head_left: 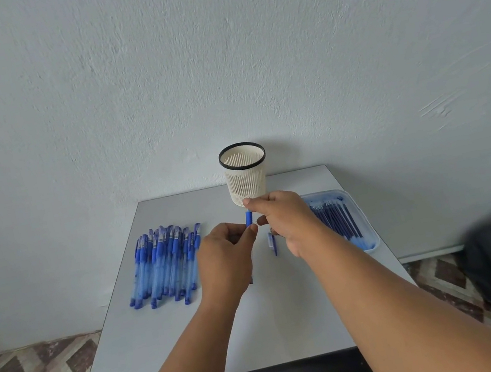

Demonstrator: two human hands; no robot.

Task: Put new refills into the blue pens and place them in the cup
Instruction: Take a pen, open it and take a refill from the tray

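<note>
A: The blue pen [249, 218] is up off the tabletop [178, 335], held between both hands just in front of the cup [245, 173]. The left hand [228, 256] has its fingers curled round the lower barrel, the right hand [279, 217] pinches the top end. Most of the pen is hidden by the hands.

B: So pull or twist along the pen's own line, I'd say, with the left hand firm and no bending.

A: Agreed. A loose blue cap [272, 243] lies just beside the right hand; better not to knock it.

B: What about room?

A: The pile of pens [165, 262] sits to the left, the refill tray [347, 222] at the right edge, nearly overhanging. The clear lane runs between them, straight ahead to the cup, which looks empty.
</note>
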